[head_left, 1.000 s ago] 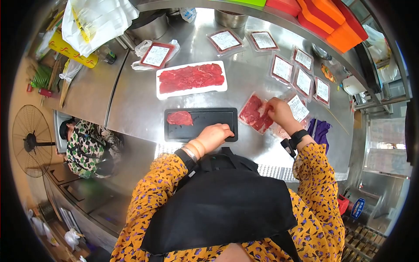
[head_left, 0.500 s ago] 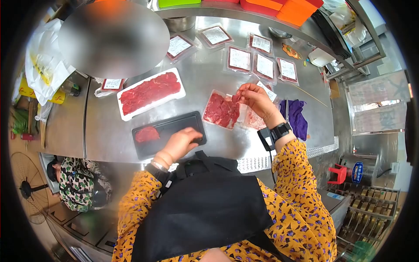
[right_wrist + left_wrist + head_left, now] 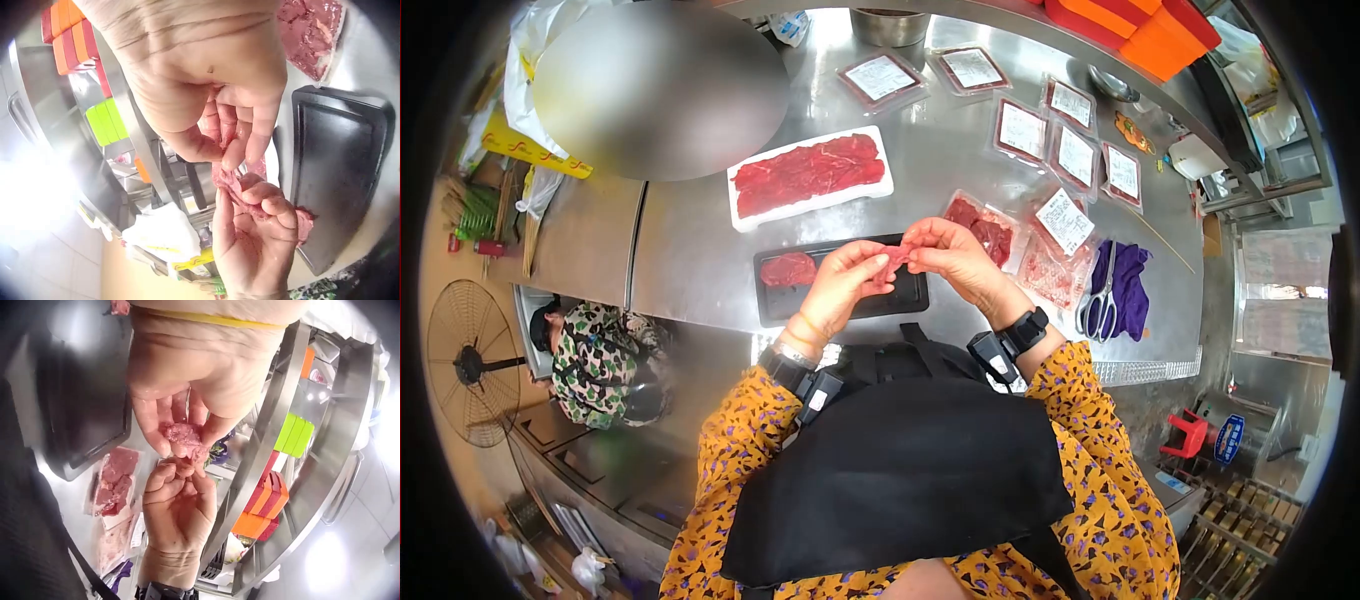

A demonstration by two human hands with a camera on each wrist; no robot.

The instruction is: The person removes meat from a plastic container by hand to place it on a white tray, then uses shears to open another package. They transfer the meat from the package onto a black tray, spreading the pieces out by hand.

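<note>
Both hands (image 3: 835, 287) (image 3: 956, 258), earlier apart, now meet, pinching one piece of meat (image 3: 184, 434) above the black tray (image 3: 912, 294).

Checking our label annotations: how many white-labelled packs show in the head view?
7. Two packs at the far side, four packs grouped to their right, and one pack just left of the purple cloth. More may be hidden behind the blurred oval.

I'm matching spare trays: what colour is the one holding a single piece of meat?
The tray is black; the right wrist view shows it best.
</note>
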